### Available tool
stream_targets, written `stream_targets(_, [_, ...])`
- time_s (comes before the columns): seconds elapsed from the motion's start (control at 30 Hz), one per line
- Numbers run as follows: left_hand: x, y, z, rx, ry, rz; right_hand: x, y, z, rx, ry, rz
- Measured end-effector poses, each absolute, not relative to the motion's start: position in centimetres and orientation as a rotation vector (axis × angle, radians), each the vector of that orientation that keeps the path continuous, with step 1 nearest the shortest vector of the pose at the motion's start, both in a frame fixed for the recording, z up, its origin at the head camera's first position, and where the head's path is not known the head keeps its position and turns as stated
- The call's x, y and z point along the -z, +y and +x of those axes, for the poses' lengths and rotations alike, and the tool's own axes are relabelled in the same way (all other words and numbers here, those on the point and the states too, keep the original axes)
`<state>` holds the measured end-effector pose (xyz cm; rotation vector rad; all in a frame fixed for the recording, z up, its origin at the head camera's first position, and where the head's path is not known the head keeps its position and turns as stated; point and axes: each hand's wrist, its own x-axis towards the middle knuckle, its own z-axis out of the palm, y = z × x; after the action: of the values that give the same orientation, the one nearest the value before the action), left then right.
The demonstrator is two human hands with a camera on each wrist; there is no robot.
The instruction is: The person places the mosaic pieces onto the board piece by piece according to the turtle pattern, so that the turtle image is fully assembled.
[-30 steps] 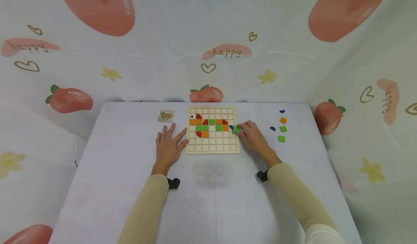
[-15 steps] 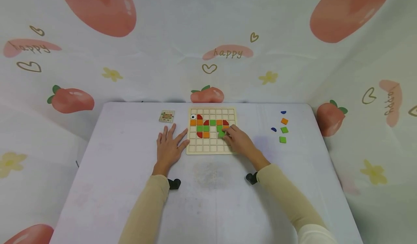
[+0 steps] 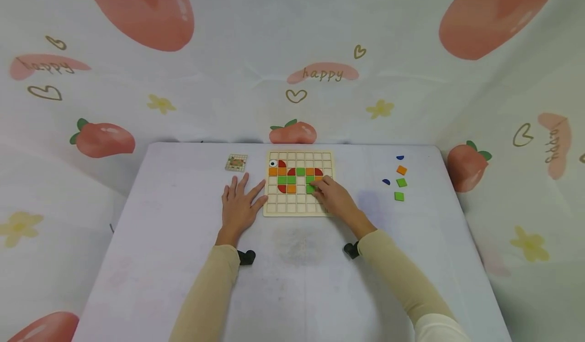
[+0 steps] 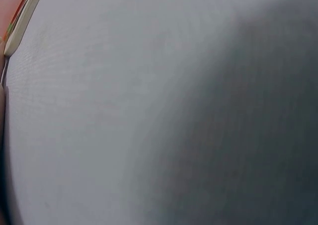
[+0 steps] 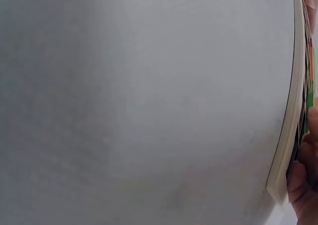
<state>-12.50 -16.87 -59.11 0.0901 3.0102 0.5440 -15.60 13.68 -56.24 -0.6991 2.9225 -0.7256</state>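
Observation:
A square wooden grid board (image 3: pixel 299 207) lies on the table, partly filled with red, orange and green tiles and a round eye piece (image 3: pixel 272 163). My right hand (image 3: pixel 335 197) is over the board's right side, its fingertips pinching a green square tile (image 3: pixel 310 189) at a cell below another green tile. Its fingers and palm hide some cells on the right; in the right wrist view the fingers (image 5: pixel 298 178) bend beside the board's edge (image 5: pixel 288 130). My left hand (image 3: pixel 239 210) rests flat with fingers spread, its thumb and index finger at the board's left edge.
Right of the board lie loose tiles: two blue half-rounds (image 3: pixel 386 182), an orange square (image 3: pixel 401 170) and two green squares (image 3: pixel 399 196). A small pattern card (image 3: pixel 236 163) lies beyond my left hand. A patterned cloth (image 3: pixel 219 78) hangs behind the table.
My right hand has moved left from the board's right edge, carrying the green tile to a cell. A blue half-round seen beside that tile is now hidden. My left hand has stayed put.

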Motion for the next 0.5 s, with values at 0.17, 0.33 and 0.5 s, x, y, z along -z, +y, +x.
stream_targets(0.17, [58.96,-16.89,-12.54,-0.533,3.0,0.088,56.19,13.6,-15.58,0.743,2.914,-0.687])
stream_targets(0.33, [58.95,-16.86,-12.52,-0.537,2.992,0.085,56.16,13.7,-15.39,0.734,2.952,-0.719])
stream_targets(0.5, [58.92,-16.84,-12.58,-0.533,2.983,0.083,55.88,14.42,-15.29,0.599,3.12,-0.784])
